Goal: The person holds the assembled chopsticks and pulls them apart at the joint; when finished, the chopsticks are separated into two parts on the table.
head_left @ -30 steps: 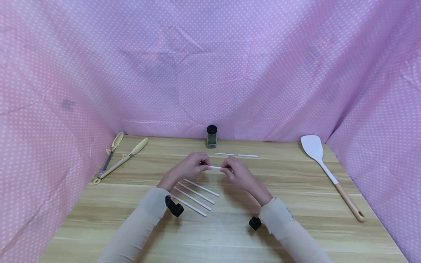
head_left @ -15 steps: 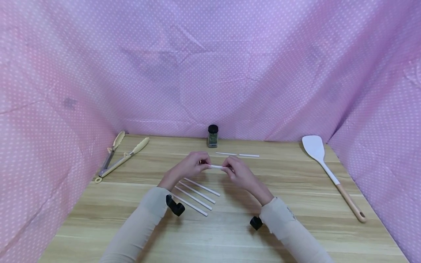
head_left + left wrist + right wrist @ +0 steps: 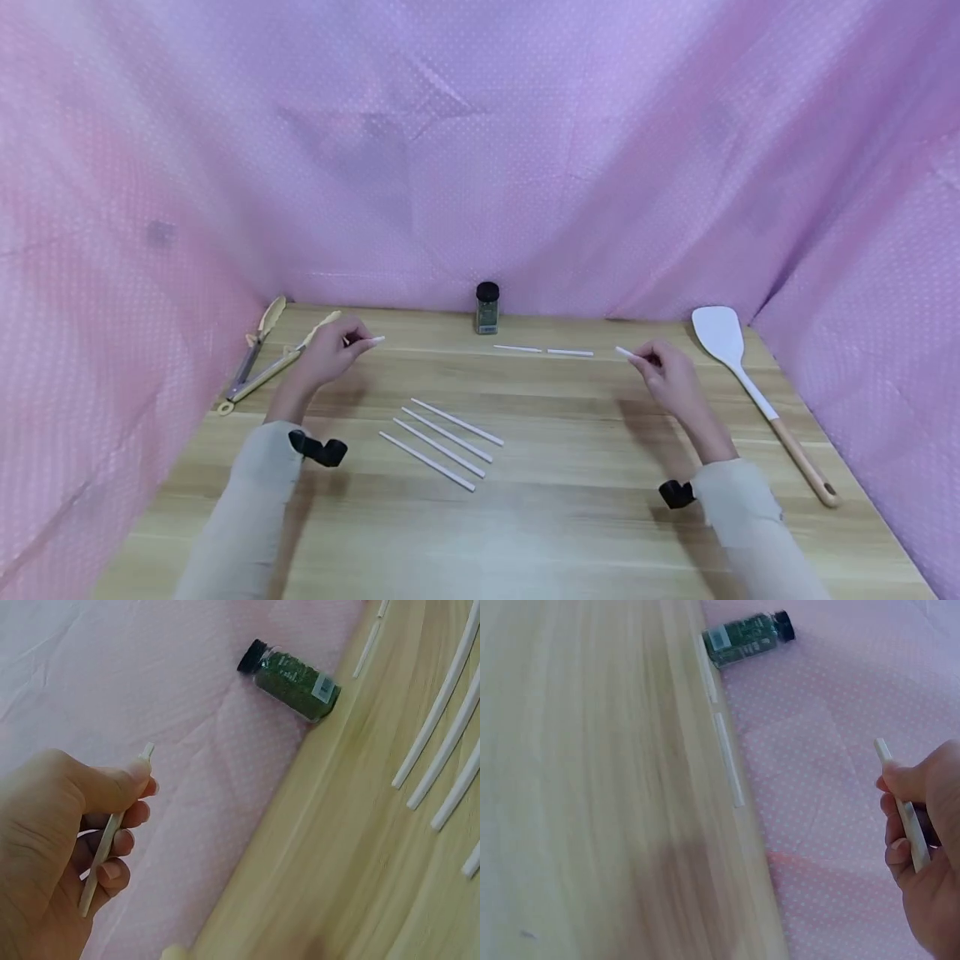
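My left hand (image 3: pixel 326 357) is raised at the left, in front of the tongs. Between its thumb and fingers it pinches a short white stick piece (image 3: pixel 103 851), whose tip shows past the thumb. Over the right side of the table, my right hand (image 3: pixel 673 383) holds another short white stick piece (image 3: pixel 916 844) the same way, its lower part lying across the curled fingers. Several long white sticks (image 3: pixel 457 422) lie slanted side by side between the forearms. Farther back, two short white pieces, a left one (image 3: pixel 517 348) and a right one (image 3: pixel 570 352), lie end to end.
A black-capped jar (image 3: pixel 487 312) with green contents stands near the table's back edge. Open tongs (image 3: pixel 258 379) with cream tips lie at the left. At the right lies a white spatula (image 3: pixel 720 337) with a wooden handle. Pink dotted cloth (image 3: pixel 525 167) hangs around the table (image 3: pixel 510 542).
Half a second ago both hands held one white stick together at the centre. Now they are far apart, the left hand moved left, the right hand moved right, each with a short piece.
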Motion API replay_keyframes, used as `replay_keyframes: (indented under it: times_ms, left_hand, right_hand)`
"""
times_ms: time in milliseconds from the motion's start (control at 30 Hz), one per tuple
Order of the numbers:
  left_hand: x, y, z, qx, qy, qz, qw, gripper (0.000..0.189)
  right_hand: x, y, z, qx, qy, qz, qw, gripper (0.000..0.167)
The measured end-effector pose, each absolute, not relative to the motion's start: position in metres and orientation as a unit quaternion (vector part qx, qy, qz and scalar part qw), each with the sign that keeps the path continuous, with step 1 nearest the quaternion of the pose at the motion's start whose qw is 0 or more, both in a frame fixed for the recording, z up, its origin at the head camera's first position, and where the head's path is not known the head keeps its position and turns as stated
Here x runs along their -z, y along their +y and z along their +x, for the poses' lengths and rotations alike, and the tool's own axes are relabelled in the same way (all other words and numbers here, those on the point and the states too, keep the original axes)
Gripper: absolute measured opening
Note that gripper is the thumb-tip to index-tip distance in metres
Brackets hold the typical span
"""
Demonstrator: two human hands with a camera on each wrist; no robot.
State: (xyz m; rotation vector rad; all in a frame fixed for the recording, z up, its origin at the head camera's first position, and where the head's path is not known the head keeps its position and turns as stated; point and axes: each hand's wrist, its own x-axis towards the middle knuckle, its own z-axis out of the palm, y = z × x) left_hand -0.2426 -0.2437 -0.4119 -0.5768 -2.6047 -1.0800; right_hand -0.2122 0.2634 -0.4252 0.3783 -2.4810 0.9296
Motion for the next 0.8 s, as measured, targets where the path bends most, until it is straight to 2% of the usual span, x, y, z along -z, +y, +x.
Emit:
replay_keyframes:
  times_ms: [167,267,367,433,600,800]
  left_hand:
    - [0.411,-0.232,-0.252,0.364,-0.899,-0.224,0.098,0.011]
    - [0.415,-0.218,-0.255,0.357,-0.902,-0.223,0.092,0.009]
    - [0.418,-0.205,-0.255,0.359,-0.903,-0.224,0.080,0.005]
    - [0.420,-0.197,-0.257,0.357,-0.903,-0.231,0.065,0.011]
    - [0.429,-0.174,-0.261,0.340,-0.905,-0.254,0.032,0.019]
    - [0.437,-0.137,-0.267,0.350,-0.904,-0.246,0.007,0.010]
  right_hand:
    - [0.420,0.276,-0.215,-0.340,-0.910,0.143,0.189,0.009]
    - [0.423,0.277,-0.216,-0.333,-0.912,0.154,0.185,0.007]
    - [0.428,0.280,-0.217,-0.324,-0.912,0.175,0.179,0.012]
    - [0.432,0.283,-0.218,-0.318,-0.913,0.186,0.174,0.014]
    - [0.437,0.286,-0.223,-0.323,-0.916,0.179,0.157,0.009]
    - [0.445,0.283,-0.229,-0.328,-0.918,0.156,0.159,0.006]
